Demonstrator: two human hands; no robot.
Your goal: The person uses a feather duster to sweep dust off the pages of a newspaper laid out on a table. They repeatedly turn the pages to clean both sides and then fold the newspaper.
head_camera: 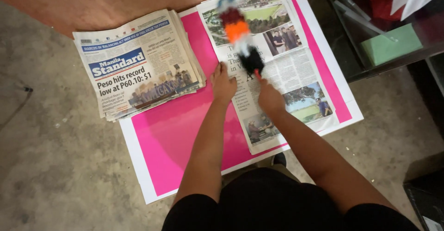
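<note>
I look down and see my two arms reaching out over the floor (51,134). A big pink board (185,134) with a white edge lies flat on the floor.

A single newspaper sheet (282,69) lies open on the right part of the pink board. It has pictures and small print on it. My left hand (223,84) rests flat on the left edge of that sheet, fingers spread a little, pressing down. It is not gripping anything.

My right hand (269,97) is just to the right of my left hand, over the middle of the sheet. It is closed around the red handle of a feather duster (241,36). The duster sticks out to the far side, away from me, and lies over the sheet. It is fluffy, with black near my hand, then white, orange, dark red and blue at the far tip. It looks blurry.

To the left is a thick stack of folded newspapers (138,64). Its near right part sits on the pink board and the rest is on the floor.

Far right there is a dark glass shelf (365,50) with a green block (391,43) on it.
</note>
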